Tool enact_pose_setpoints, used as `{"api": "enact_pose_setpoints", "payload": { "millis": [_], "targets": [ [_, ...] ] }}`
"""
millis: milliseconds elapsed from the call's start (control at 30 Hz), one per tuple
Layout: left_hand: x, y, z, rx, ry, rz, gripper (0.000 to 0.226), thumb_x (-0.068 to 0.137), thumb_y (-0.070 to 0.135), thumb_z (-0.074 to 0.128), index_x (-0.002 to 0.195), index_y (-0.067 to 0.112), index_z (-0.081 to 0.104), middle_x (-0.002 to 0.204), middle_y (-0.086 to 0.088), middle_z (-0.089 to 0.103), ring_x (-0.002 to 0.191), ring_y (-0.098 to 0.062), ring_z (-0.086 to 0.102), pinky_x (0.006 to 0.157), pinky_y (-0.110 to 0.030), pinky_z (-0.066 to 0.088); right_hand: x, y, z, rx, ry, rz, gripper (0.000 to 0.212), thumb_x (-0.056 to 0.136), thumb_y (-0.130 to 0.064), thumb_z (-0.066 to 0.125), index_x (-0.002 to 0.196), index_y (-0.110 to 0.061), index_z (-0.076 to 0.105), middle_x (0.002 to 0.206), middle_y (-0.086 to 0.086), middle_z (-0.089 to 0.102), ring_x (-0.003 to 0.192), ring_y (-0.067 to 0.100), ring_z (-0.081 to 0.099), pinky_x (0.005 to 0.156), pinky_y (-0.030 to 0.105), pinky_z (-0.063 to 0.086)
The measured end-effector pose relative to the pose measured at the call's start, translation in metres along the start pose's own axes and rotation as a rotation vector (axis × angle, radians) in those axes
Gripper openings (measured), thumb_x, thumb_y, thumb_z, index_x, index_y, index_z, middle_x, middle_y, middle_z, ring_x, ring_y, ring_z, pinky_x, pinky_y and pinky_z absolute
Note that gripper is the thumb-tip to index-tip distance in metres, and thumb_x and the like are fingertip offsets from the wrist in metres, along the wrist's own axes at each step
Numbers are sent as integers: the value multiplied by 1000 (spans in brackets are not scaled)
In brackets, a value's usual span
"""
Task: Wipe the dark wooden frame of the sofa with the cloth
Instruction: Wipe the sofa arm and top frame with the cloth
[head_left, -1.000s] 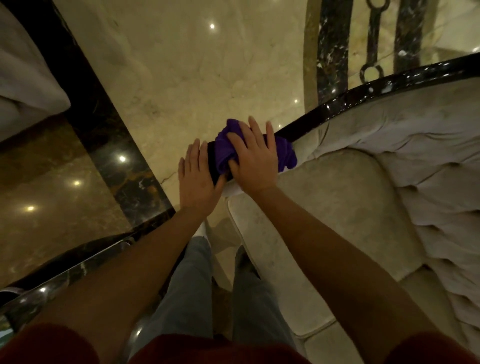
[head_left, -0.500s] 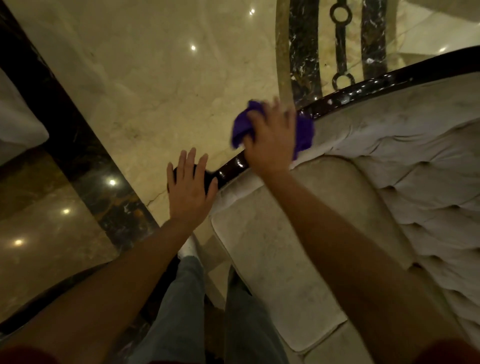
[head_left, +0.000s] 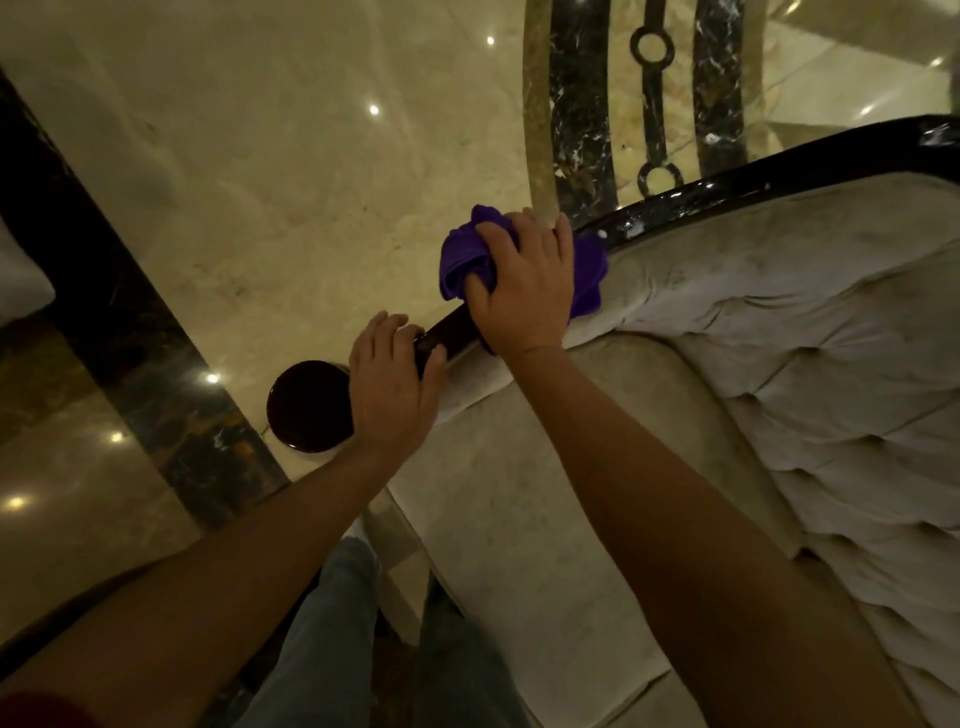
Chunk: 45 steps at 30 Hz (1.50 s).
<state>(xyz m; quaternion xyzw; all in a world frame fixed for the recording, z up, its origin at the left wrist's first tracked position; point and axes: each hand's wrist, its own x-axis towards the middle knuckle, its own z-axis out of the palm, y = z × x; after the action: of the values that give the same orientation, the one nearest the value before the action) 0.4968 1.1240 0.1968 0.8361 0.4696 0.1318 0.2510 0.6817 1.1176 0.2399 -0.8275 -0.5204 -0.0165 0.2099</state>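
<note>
Purple cloth (head_left: 519, 260), bunched, lies on the dark wooden frame (head_left: 779, 176) of the sofa, gripped and pressed down by the person's right hand (head_left: 524, 291). Left hand (head_left: 392, 387) clasps the same rail lower down, fingers curled over it beside its round dark end (head_left: 306, 405). Pale tufted upholstery (head_left: 805, 364) borders the rail; polished marble floor (head_left: 285, 182) lies beyond.

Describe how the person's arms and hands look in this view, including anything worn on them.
Both forearms are bare down to the wrists, and the left hand and right hand wear no gloves. I can make out no rings, watch or bracelets. A dark red sleeve edge shows at the bottom left corner, on the left upper arm. Below are grey-blue trousers.
</note>
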Motion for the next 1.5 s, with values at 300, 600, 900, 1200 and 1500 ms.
{"api": "enact_pose_setpoints", "payload": {
  "millis": [300,600,900,1200,1500],
  "targets": [
    [7,16,-1,5,8,-26,42,101,37,42,114,3,63,131,-14,62,126,-34,54,104,-52,41,11,37,-11,6,-22,-101,56,84,-38,56,134,-13,67,126,19,66,122,39,60,121,58,28],
    [75,85,13,155,-39,87,40,104,35,39,105,6,67,115,-12,71,106,-32,64,85,-44,44,53,110,-22,-30,-30,9,52,86,-41,52,126,-12,70,114,17,69,110,36,64,119,56,30],
    [115,126,32,231,-168,203,53,95,58,41,119,15,61,107,-8,70,95,-29,65,88,-46,43,83,180,-42,-221,-23,23,50,88,-49,52,123,-17,69,112,14,69,106,36,63,114,50,35],
    [183,211,83,424,-326,292,47,97,55,54,122,17,51,101,-7,65,80,-28,62,70,-38,34,111,253,-93,-454,-71,0,54,90,-54,50,129,-18,63,115,17,67,106,38,62,105,49,39],
    [179,216,77,338,-320,221,58,91,75,46,103,19,49,79,-2,63,60,-24,59,54,-36,45,114,245,-93,-475,-4,247,47,90,-46,50,120,-14,67,116,17,67,110,38,59,113,53,32]
  ]
}}
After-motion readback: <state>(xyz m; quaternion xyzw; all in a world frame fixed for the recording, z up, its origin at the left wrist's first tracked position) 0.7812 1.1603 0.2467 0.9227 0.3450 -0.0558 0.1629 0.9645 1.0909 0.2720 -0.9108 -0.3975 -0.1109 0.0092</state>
